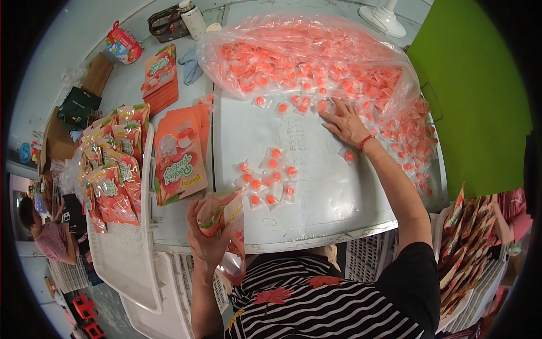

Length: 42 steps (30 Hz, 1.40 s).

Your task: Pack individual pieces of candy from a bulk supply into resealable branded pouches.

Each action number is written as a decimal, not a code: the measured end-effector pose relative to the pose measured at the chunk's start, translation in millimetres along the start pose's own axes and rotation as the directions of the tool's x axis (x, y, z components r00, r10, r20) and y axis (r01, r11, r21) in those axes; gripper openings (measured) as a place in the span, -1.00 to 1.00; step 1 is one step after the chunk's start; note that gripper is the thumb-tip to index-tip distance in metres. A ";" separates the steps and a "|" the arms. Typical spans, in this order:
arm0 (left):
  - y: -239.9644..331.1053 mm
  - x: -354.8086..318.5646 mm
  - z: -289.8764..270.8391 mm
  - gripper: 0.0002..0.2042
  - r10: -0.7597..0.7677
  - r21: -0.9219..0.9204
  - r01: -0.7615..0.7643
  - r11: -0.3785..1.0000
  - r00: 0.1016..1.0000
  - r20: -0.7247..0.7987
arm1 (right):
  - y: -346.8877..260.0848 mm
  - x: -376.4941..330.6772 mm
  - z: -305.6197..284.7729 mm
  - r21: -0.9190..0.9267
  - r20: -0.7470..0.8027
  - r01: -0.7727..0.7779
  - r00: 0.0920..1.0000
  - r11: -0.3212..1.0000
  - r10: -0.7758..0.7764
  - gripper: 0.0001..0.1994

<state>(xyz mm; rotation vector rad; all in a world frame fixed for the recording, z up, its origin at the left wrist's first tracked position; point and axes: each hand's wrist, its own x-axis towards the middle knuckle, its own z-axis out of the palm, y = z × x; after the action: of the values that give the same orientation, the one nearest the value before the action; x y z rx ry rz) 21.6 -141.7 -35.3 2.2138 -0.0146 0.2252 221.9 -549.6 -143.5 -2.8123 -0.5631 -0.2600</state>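
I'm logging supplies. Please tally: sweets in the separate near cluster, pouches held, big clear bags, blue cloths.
Wrapped orange-red sweets in the near cluster: 10
Pouch in the left hand: 1
Big clear bag: 1
Blue cloth: 1
Total: 13

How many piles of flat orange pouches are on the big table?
2. The far pile is beside the blue cloth; the near pile is fanned out just beyond the left hand. Others could be hidden, perhaps behind the big clear bag.
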 end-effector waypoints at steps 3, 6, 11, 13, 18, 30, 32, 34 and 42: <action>-7.8 -7.8 -6.2 -0.22 -0.042 -0.015 0.042 0.999 0.999 -0.028 | -32.0 9.8 -21.7 -0.153 0.052 -0.042 0.997 0.987 0.051 -0.66; -5.5 -8.7 -6.6 -0.22 -0.035 0.009 0.035 0.999 0.999 -0.019 | -46.7 22.8 -8.0 -0.132 -0.079 -0.107 0.992 0.985 0.098 -0.66; 0.4 -2.6 -2.3 -0.22 -0.010 0.020 0.010 1.000 1.000 -0.013 | -88.9 54.6 39.3 0.171 -0.267 -0.170 0.940 0.971 0.211 -0.55; 0.5 -0.5 -1.3 -0.22 -0.015 0.002 0.015 1.000 1.000 -0.016 | -109.3 61.7 37.8 -0.045 -0.221 -0.156 0.965 0.987 0.142 -0.55; -2.6 -2.3 -0.9 -0.22 -0.021 -0.023 0.021 1.000 0.999 -0.026 | -123.3 55.0 30.7 -0.014 -0.064 0.025 0.998 1.000 -0.026 -0.54; -13.9 -4.1 -8.0 -0.22 -0.051 -0.075 0.049 0.996 0.998 -0.025 | -14.6 20.2 0.6 0.971 0.058 -0.188 0.788 0.149 0.613 -0.59; -16.1 -5.9 -7.9 -0.21 -0.040 -0.076 0.039 0.996 0.999 -0.014 | -17.4 23.5 -3.2 0.811 -0.083 -0.264 0.832 0.522 0.549 -0.59; -14.0 -7.0 -7.0 -0.22 -0.028 -0.039 0.028 0.999 0.999 -0.020 | -37.7 31.1 0.2 0.534 -0.213 -0.219 0.900 0.817 0.381 -0.56; -7.9 -11.6 -7.5 -0.22 -0.029 -0.016 0.028 0.999 0.999 -0.040 | -162.9 49.5 19.5 0.047 -0.144 -0.158 0.976 0.986 0.164 -0.56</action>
<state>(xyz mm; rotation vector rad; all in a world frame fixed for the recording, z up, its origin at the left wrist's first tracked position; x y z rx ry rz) 9.7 -131.8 -39.0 2.1918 0.0373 0.2529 204.3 -381.5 -115.4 -2.7554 -0.3018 -0.4170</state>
